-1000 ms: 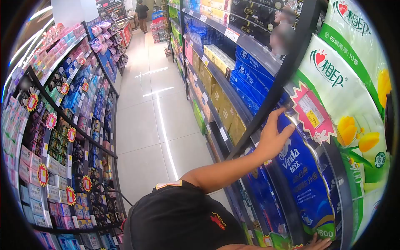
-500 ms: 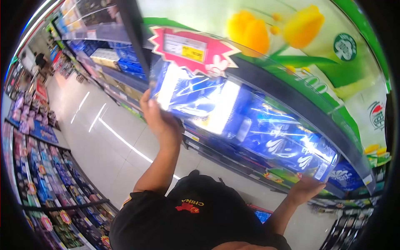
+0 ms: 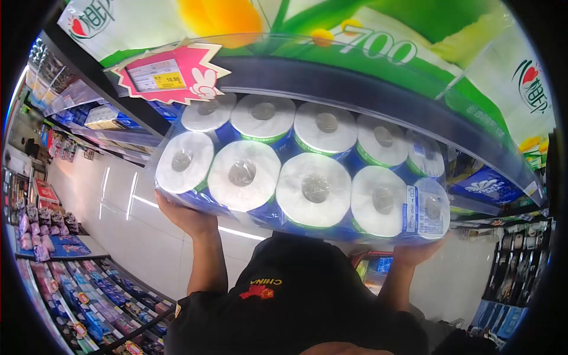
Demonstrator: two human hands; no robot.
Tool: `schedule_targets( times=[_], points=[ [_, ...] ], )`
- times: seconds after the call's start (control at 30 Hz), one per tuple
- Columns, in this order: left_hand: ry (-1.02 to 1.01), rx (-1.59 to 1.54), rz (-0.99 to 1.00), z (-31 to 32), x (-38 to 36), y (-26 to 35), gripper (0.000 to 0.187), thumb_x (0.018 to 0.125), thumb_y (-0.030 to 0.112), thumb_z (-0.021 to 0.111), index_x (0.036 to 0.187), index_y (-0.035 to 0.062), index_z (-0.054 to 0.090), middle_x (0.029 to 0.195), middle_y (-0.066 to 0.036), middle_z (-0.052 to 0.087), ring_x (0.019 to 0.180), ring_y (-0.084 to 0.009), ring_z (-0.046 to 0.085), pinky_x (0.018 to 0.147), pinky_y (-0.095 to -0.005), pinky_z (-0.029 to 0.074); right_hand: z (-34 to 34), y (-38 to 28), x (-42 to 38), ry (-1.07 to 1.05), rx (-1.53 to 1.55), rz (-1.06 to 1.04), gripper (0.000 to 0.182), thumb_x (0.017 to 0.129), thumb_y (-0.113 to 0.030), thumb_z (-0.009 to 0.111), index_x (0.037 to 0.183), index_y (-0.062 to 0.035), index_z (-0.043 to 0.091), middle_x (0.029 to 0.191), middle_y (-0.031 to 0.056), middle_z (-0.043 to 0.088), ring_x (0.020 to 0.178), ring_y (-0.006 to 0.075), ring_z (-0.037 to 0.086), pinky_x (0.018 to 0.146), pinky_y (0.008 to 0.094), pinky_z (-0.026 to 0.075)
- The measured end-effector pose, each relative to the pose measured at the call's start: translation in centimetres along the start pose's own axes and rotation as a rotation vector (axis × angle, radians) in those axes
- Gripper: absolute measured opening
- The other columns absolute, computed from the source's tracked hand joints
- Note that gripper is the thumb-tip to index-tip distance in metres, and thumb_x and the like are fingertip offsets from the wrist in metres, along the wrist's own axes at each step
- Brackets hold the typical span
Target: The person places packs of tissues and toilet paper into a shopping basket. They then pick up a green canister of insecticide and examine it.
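A large clear-wrapped pack of white toilet rolls (image 3: 315, 186) with blue and green sides spans the middle of the view, its roll ends facing up. My left hand (image 3: 186, 216) grips its lower left corner. Under the lower right corner, my right hand (image 3: 419, 251) holds the other end, with most fingers hidden behind the pack. The pack's far edge is beneath the dark shelf edge (image 3: 331, 89). A pink star-shaped price card (image 3: 171, 74) hangs from that edge at the upper left.
Large green and white packs (image 3: 378, 47) with tulip pictures stand above the shelf edge. Blue packs (image 3: 488, 183) lie on the shelf at right. A tiled aisle (image 3: 115, 198) and goods shelves (image 3: 89, 302) are at left, with a dark rack (image 3: 515, 260) at right.
The pack has tilted, so its roll ends now show instead of its shiny blue side. Both hands still hold its ends and have moved with it. The camera view has shifted.
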State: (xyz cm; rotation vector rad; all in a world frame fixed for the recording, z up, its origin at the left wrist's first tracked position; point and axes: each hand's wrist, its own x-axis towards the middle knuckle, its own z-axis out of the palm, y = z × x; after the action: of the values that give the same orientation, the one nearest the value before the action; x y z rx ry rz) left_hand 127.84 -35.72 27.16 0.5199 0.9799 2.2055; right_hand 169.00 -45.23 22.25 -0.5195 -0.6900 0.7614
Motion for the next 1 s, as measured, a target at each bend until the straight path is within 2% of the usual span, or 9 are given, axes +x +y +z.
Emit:
schedule_targets(
  times=[0.1, 0.2, 0.33, 0.5, 0.63, 0.7, 0.73, 0.83, 1.0],
  points=[
    [-0.012, 0.033, 0.021, 0.1, -0.3, -0.1, 0.053, 0.103, 0.041, 0.031, 0.135, 0.0019, 0.044, 0.132, -0.015, 0.051, 0.123, -0.0262, 0.053, 0.101, -0.0394, 0.048, 0.3, 0.7, -0.1, -0.01, -0.514, -0.17, 0.047, 0.101, -0.027, 0.042, 0.139, 0.0001, 0.037, 0.134, 0.0248, 0.048, 0.117, 0.0349, 0.057, 0.094, 0.0468, 0.053],
    [-0.041, 0.163, 0.101, -0.4, -0.7, -0.7, 0.049, 0.102, 0.036, 0.037, 0.135, 0.0004, 0.043, 0.131, -0.016, 0.052, 0.119, -0.0272, 0.056, 0.098, -0.0396, 0.051, 0.8, 0.9, -0.3, 0.139, -0.451, -0.096, 0.047, 0.099, -0.03, 0.052, 0.129, 0.0018, 0.037, 0.127, 0.0241, 0.05, 0.11, 0.0301, 0.059, 0.089, 0.0449, 0.055],
    [-0.108, 0.126, 0.106, -1.5, -0.5, -1.4, 0.041, 0.102, 0.027, 0.043, 0.13, -0.0023, 0.046, 0.127, -0.016, 0.054, 0.112, -0.027, 0.061, 0.09, -0.0386, 0.056, -1.2, 1.8, -0.9, 0.077, -0.813, -0.21, 0.046, 0.1, -0.029, 0.049, 0.132, 0.0019, 0.036, 0.129, 0.0234, 0.05, 0.113, 0.0309, 0.058, 0.092, 0.0451, 0.054],
    [-0.087, 0.306, 0.213, -3.2, -0.7, -2.5, 0.039, 0.103, 0.024, 0.045, 0.131, -0.0031, 0.046, 0.126, -0.016, 0.054, 0.109, -0.0243, 0.061, 0.086, -0.0371, 0.057, -5.2, 2.0, -2.0, 0.154, -0.188, 0.032, 0.053, 0.103, -0.029, 0.043, 0.145, 0.0008, 0.03, 0.139, 0.0236, 0.045, 0.119, 0.0338, 0.056, 0.096, 0.0457, 0.054],
    [-0.103, 0.258, 0.166, -4.7, -0.6, -3.4, 0.042, 0.103, 0.027, 0.043, 0.134, -0.0012, 0.043, 0.129, -0.015, 0.052, 0.113, -0.0243, 0.059, 0.091, -0.0374, 0.054, -5.3, 2.9, -2.5, 0.161, -0.517, -0.021, 0.054, 0.106, -0.043, 0.028, 0.142, -0.0046, 0.038, 0.137, 0.0158, 0.048, 0.118, 0.0242, 0.056, 0.099, 0.0423, 0.05],
    [-0.129, 0.325, 0.138, -4.9, -0.8, -3.3, 0.046, 0.104, 0.035, 0.041, 0.136, 0.0026, 0.04, 0.135, -0.014, 0.047, 0.121, -0.026, 0.054, 0.098, -0.0407, 0.051, -5.2, 3.1, -2.5, 0.176, -0.544, -0.015, 0.054, 0.106, -0.044, 0.028, 0.142, -0.0047, 0.038, 0.137, 0.0157, 0.049, 0.118, 0.0242, 0.056, 0.099, 0.0423, 0.05],
    [-0.151, 0.435, 0.18, -5.4, -0.8, -3.5, 0.045, 0.104, 0.033, 0.041, 0.137, 0.0022, 0.038, 0.136, -0.014, 0.046, 0.122, -0.0263, 0.053, 0.099, -0.0412, 0.05, -5.3, 3.1, -2.5, 0.175, -0.541, -0.012, 0.054, 0.106, -0.044, 0.027, 0.142, -0.0047, 0.039, 0.137, 0.0157, 0.049, 0.118, 0.0242, 0.056, 0.099, 0.0422, 0.05],
    [-0.157, 0.253, 0.059, -5.4, -0.8, -3.0, 0.045, 0.103, 0.028, 0.045, 0.138, 0.0021, 0.036, 0.137, -0.015, 0.045, 0.123, -0.026, 0.053, 0.1, -0.041, 0.05, -5.5, 3.2, -2.6, 0.169, -0.535, -0.004, 0.055, 0.105, -0.044, 0.027, 0.141, -0.0048, 0.039, 0.136, 0.0155, 0.049, 0.118, 0.0242, 0.056, 0.099, 0.0421, 0.05],
    [-0.175, 0.353, 0.14, -5.6, -1.2, -3.4, 0.047, 0.101, 0.023, 0.051, 0.14, 0.0016, 0.036, 0.135, -0.015, 0.048, 0.12, -0.0244, 0.056, 0.097, -0.0374, 0.052, -5.6, 3.4, -2.6, 0.161, -0.531, 0.017, 0.055, 0.105, -0.045, 0.027, 0.141, -0.005, 0.04, 0.135, 0.0151, 0.05, 0.118, 0.0243, 0.056, 0.099, 0.0419, 0.049]
  ],
)
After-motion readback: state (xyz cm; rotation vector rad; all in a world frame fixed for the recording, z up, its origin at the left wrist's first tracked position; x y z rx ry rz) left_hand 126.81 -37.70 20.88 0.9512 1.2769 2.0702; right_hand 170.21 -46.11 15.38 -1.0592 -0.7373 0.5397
